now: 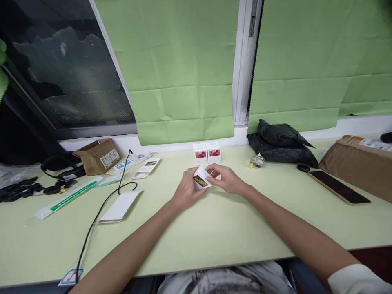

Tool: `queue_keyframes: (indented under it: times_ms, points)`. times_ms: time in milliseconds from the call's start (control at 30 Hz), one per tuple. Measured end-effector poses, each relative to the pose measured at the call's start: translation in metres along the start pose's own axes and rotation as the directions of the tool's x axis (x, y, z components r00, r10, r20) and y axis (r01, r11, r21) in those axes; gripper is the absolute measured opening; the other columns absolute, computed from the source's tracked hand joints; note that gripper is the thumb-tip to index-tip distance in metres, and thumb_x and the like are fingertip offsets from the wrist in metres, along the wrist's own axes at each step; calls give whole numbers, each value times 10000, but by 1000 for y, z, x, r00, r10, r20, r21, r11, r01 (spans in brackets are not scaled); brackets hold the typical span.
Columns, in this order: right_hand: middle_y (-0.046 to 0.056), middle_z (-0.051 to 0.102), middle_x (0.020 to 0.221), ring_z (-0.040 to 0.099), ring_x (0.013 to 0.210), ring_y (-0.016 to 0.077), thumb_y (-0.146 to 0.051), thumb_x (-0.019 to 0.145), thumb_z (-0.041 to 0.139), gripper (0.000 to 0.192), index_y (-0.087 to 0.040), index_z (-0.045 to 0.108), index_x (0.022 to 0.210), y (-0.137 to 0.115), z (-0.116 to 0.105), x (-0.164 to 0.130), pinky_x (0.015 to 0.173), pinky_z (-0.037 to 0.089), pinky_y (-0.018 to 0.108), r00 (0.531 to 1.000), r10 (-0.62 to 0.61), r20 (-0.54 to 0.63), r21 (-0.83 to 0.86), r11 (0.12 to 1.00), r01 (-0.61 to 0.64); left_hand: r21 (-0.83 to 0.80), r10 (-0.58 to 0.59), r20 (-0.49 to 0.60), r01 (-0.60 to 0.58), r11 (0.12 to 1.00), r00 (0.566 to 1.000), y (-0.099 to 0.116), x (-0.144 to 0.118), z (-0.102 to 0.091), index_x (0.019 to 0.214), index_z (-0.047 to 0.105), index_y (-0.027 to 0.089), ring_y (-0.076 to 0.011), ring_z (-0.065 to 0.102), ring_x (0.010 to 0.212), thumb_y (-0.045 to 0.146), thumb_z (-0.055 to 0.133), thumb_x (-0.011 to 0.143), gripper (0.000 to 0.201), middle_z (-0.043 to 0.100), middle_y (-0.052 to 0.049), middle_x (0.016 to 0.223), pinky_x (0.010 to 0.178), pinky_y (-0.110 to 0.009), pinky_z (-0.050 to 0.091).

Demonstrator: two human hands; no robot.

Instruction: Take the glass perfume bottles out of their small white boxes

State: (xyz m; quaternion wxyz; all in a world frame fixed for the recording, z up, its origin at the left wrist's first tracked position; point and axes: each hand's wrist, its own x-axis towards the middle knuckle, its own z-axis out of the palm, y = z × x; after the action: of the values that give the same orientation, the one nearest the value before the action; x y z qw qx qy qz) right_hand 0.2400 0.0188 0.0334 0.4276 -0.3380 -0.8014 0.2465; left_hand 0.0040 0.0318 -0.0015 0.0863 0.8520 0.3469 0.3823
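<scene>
Hands together now, left hand (186,188) and right hand (227,179) both pinching the small white carton (202,179) just in front of the two pink-printed boxes (207,152), and a rough squeeze could crumple its thin flap.

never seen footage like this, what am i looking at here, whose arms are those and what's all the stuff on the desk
This is one picture from a camera worn on a person's head, looking forward and down, so the two bare arms belong to the wearer. No machine is involved.

The left hand and right hand meet over a pale green desk and together hold a small white box with a dark picture on it.

Behind it stand two similar white boxes with red pictures. To the right lie a small glass bottle, a black plastic bag, a phone and a brown parcel. To the left are a flat white packet, a black cable and a torn cardboard box.
</scene>
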Motion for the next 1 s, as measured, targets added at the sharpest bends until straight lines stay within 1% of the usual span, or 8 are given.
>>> queue_keyframes:
  times_ms: [100, 200, 333, 567, 667, 800, 867, 1000]
  points:
    - [29, 737, 1152, 700, 908, 193, -366, 953, 661, 304, -271, 667, 1242, 1, 3, -1, 864, 581, 354, 1000, 3, -10, -20, 1000, -3, 4, 45, 33, -46, 999, 998, -3, 0, -4, 1563, 294, 288, -335, 515, 1330, 355, 735, 925, 778, 513, -135, 1461, 1075, -501, 474]
    - [30, 734, 1149, 698, 880, 189, -354, 949, 658, 319, -271, 655, 1257, 2, 5, -2, 847, 579, 353, 1000, 21, -21, -18, 1000, -22, 11, 69, 51, -70, 997, 996, -7, 1, -5, 1599, 248, 297, -337, 471, 1431, 325, 733, 921, 834, 466, -133, 1564, 1156, -523, 431]
    - [31, 721, 1181, 685, 887, 185, -331, 943, 656, 334, -276, 646, 1273, 0, 9, -3, 852, 572, 351, 1000, 9, -26, -25, 1000, -9, 14, 83, 71, -84, 996, 994, -9, 2, -6, 1610, 242, 298, -331, 475, 1451, 312, 735, 910, 857, 460, -126, 1594, 1163, -515, 439]
    - [42, 711, 1184, 679, 898, 192, -342, 966, 624, 317, -273, 640, 1275, -1, 13, -3, 842, 572, 352, 999, -6, -44, -30, 1000, 5, 22, 20, 83, -22, 1000, 996, -6, 2, -8, 1591, 295, 298, -343, 585, 1326, 364, 759, 885, 848, 571, -123, 1484, 1091, -500, 479]
    - [44, 704, 1181, 684, 903, 191, -354, 989, 591, 298, -272, 632, 1273, 0, 13, -3, 836, 570, 346, 999, 6, -47, -11, 1000, -7, 48, 27, 64, -30, 998, 998, -6, 3, -8, 1584, 307, 294, -341, 588, 1304, 390, 771, 879, 849, 584, -123, 1459, 1088, -492, 461]
    - [39, 678, 1155, 684, 885, 188, -384, 991, 602, 277, -277, 587, 1246, -2, 13, -5, 815, 561, 348, 995, 27, -92, -18, 999, -29, 96, 64, 37, -67, 993, 997, -7, 4, -7, 1587, 290, 295, -339, 571, 1289, 448, 761, 900, 846, 572, -128, 1456, 1082, -491, 435]
    - [43, 667, 1153, 681, 942, 207, -409, 985, 616, 262, -284, 579, 1213, -2, 15, -6, 831, 556, 359, 994, 13, -112, -60, 998, -20, 141, 78, 19, -80, 987, 997, -8, 4, -6, 1570, 312, 299, -339, 570, 1246, 497, 739, 917, 805, 576, -129, 1425, 1056, -494, 435]
    - [45, 663, 1177, 673, 1046, 229, -426, 997, 611, 251, -293, 567, 1205, 0, 20, -8, 925, 538, 392, 992, 6, -127, -100, 995, -19, 238, 87, -37, -76, 968, 995, -14, 3, -1, 1518, 358, 282, -328, 561, 1144, 538, 714, 927, 735, 585, -126, 1329, 1001, -477, 438]
